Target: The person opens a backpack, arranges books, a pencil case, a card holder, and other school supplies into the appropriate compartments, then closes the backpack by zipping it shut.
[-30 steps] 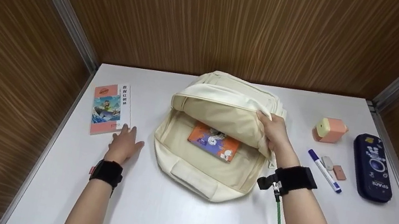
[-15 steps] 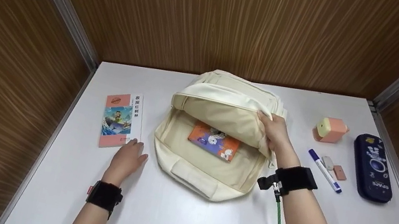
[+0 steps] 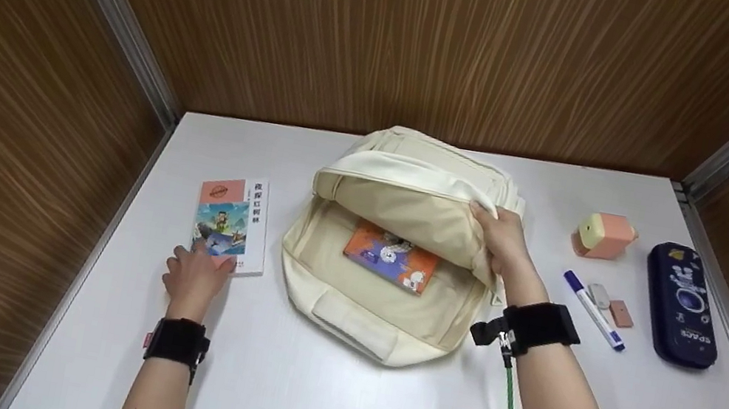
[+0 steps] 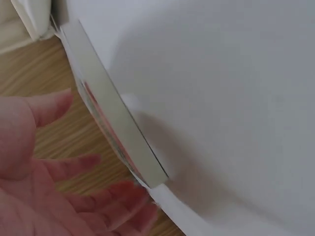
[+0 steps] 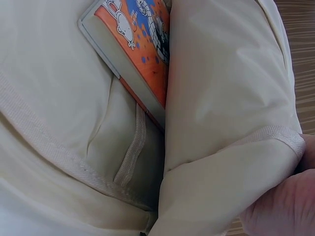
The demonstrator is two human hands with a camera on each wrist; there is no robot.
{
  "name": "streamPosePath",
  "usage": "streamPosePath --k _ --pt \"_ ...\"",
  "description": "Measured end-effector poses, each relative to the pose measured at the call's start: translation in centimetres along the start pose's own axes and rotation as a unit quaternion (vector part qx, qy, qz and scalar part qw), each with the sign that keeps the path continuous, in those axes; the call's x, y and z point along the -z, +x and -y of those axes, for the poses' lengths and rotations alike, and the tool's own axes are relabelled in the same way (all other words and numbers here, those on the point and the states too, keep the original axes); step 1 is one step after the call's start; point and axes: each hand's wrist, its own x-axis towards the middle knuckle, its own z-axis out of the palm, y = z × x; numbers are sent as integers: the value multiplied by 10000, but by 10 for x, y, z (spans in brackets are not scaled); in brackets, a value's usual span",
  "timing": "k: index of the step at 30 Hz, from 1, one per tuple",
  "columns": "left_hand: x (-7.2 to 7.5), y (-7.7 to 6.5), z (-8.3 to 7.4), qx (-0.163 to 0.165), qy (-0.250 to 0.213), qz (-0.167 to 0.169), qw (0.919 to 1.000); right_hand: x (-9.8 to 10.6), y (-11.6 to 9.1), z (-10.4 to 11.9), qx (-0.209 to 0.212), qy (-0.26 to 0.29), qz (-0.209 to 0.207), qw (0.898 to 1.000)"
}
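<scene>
A cream backpack (image 3: 468,170) lies unzipped in the middle of the head view. My right hand (image 3: 504,240) pinches the edge of its front flap (image 5: 221,98) and keeps it lifted. Inside rests an orange and purple book (image 3: 392,260). To the left, a pink and white paperback book (image 3: 253,237) with a blue picture on its cover lies on the table. My left hand (image 3: 194,276) is at its lower left corner, fingers spread and overlapping the cover's edge. In the left wrist view, the book's page edges (image 4: 115,105) show beside the loosely bent fingers (image 4: 115,199).
On the right of the white table (image 3: 314,405) are a pink and yellow pencil sharpener (image 3: 606,237), a purple-capped marker (image 3: 593,311), a small grey piece (image 3: 598,297), a pinkish eraser (image 3: 620,314) and a navy pencil case (image 3: 682,305). Wood-grain panels enclose the table.
The pink and white book has slid right and toward me. My left hand has shifted from its lower right corner to its lower left corner. My right hand still holds the flap.
</scene>
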Motion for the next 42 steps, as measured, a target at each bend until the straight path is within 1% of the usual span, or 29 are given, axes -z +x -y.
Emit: streamPosePath --k 2,3,6,11,13,18,21,26,28,30,32,34,36,39,42 --pt "1 1 3 226 -27 297 9993 0 0 0 -2 6 10 10000" --pt "1 2 5 294 -41 384 9988 0 0 0 6 12 27 10000" --pt "2 3 5 332 -28 469 9983 -1 1 -1 22 47 38 10000" --pt "2 5 1 260 70 420 9988 0 2 -2 15 92 29 10000" --pt "2 6 0 278 75 395 9988 0 2 -2 24 90 50 9999" --pt "1 10 -1 410 37 237 9989 0 0 0 -12 60 232 9997" --pt "-1 12 -2 498 0 135 9987 1 0 1 -46 80 271 9996" --pt "-5 11 -5 597 -152 -47 9981 1 0 2 -40 86 166 9998" --pt "-6 11 -5 639 -269 -100 9975 2 0 2 -75 75 174 9998" --pt "-6 11 -6 683 -424 -128 9967 1 -6 7 -108 39 213 9997" --pt "-6 11 -6 674 -655 -196 9954 1 -7 8 -76 2 200 9998" --pt "-5 13 -5 664 -980 -266 9926 1 -7 7 -16 -50 163 9999" --pt "-3 15 -3 703 -1326 -268 9883 1 -5 4 61 -66 119 9999" --pt "3 18 -1 886 -1961 -185 9764 1 0 0 87 -92 51 9999" --pt "8 20 0 1013 -2299 -47 9679 2 0 1 54 -58 13 10000"
